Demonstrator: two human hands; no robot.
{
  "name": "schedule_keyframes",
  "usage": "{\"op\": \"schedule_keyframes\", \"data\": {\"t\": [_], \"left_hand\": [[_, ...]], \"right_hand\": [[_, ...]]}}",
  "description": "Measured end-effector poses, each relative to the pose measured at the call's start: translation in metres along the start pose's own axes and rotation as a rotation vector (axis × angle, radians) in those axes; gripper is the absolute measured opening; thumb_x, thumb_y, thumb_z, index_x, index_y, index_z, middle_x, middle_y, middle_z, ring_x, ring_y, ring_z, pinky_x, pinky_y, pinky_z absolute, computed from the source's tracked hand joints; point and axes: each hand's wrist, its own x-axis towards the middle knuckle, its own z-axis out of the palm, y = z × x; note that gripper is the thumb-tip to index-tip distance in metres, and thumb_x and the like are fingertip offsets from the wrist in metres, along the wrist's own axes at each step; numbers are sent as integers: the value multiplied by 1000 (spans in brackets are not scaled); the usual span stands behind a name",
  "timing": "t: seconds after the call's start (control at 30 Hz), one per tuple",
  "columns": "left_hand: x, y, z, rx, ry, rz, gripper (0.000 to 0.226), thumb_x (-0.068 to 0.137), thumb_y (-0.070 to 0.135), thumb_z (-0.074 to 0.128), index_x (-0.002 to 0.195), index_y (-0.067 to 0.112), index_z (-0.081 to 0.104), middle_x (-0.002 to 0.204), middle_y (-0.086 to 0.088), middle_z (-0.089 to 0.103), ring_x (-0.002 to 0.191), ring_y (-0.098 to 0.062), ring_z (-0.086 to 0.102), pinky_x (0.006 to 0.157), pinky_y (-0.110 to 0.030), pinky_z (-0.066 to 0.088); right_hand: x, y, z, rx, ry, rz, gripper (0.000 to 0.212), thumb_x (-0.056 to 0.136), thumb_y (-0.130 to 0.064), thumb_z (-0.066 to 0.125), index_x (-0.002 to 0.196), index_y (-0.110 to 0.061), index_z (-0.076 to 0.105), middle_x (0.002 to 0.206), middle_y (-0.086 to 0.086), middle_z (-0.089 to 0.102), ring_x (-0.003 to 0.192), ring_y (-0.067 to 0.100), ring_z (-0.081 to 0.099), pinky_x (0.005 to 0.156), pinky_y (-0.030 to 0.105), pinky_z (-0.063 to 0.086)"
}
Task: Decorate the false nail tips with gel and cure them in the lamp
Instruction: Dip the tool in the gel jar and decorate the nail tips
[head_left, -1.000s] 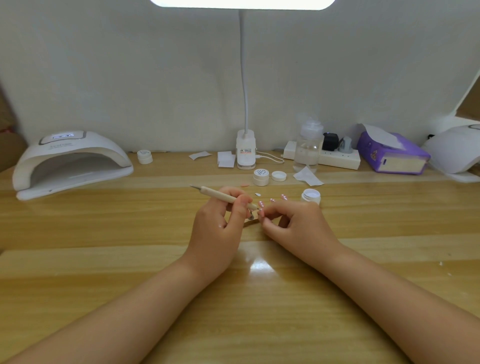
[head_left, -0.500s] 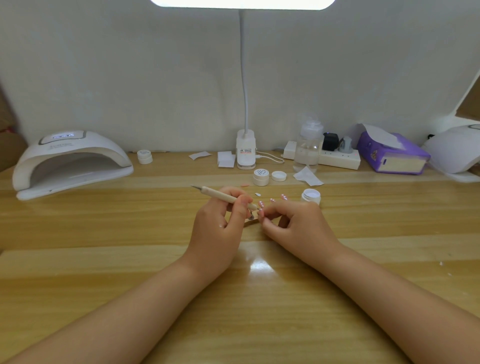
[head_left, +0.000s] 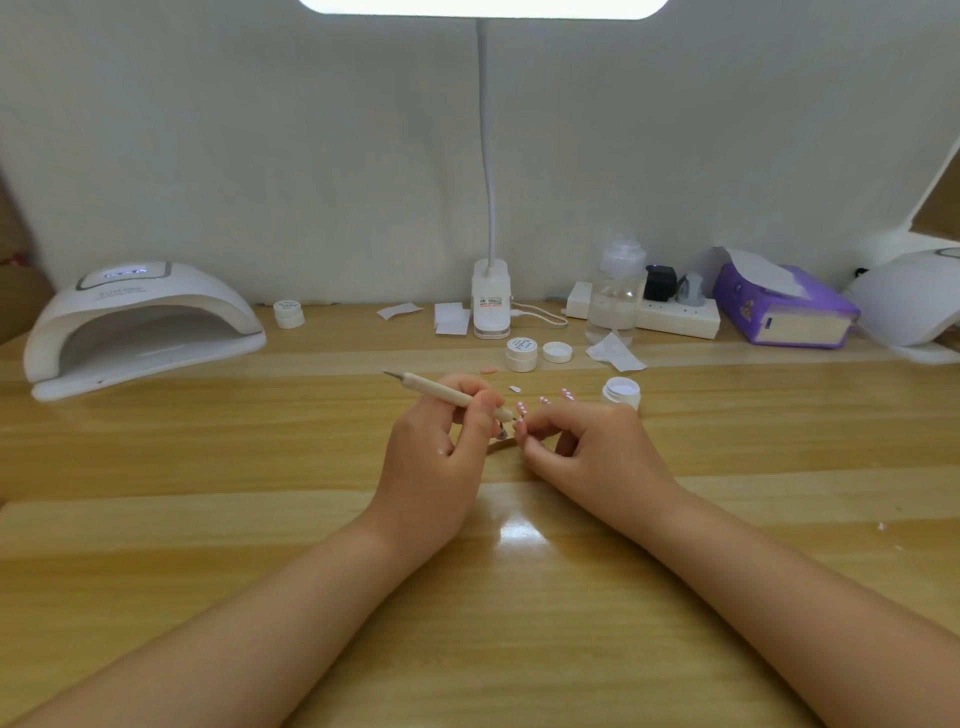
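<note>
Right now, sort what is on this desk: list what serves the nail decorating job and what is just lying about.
For the job:
wooden-handled dotting tool in the left hand
pink nail tip pinched by the right hand
open white gel jar
white curing lamp

Lying about:
purple tissue box
white power strip
clear plastic bottle

You face plain pale wall (head_left: 260, 130), matte, faintly mottled. Wooden desk (head_left: 156, 467) butts against wall, light planks running side to side, glossy. Desk lamp (head_left: 491, 299) stands at wall edge of desk, thin white neck rising to bright lit panel at top. Panel glare reflects on desk below lamp base, nearer you.
</note>
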Motion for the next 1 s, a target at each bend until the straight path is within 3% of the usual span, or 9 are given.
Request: {"op": "schedule_keyframes", "data": {"t": [0.33,0.6,0.8,1.0], "left_hand": [[-1,0,0,-5,1,-1,17,91,24,47,82,18,60,70,24,64,60,6,57,55,-4,37],[0,0,0,-4,-1,-8,17,91,24,47,81,19,59,71,23,64,59,5,56,55,-4,36],[-1,0,0,0,-3,-9,17,91,25,47,82,19,59,71,22,64,62,4,57,57,-5,37],[-1,0,0,6,-3,1,16,93,18,49,83,16,60,71,24,64,60,7,56,57,-3,36]], "right_hand": [[0,1,0,-5,1,-6,11,80,-12,69,81,-21,74,67,-23,61,49,2,50,59,11,40],[0,-1,0,-7,6,0,10,79,-12,69,82,-20,74,70,-17,66,49,2,50,70,27,50],[-1,-2,-1,-4,-5,2,10,79,-12,69,84,-19,75,71,-16,68,49,3,50,66,26,50],[0,-1,-1,-4,-5,2,11,80,-12,69,84,-20,75,70,-17,66,50,2,52,60,16,45]]}}
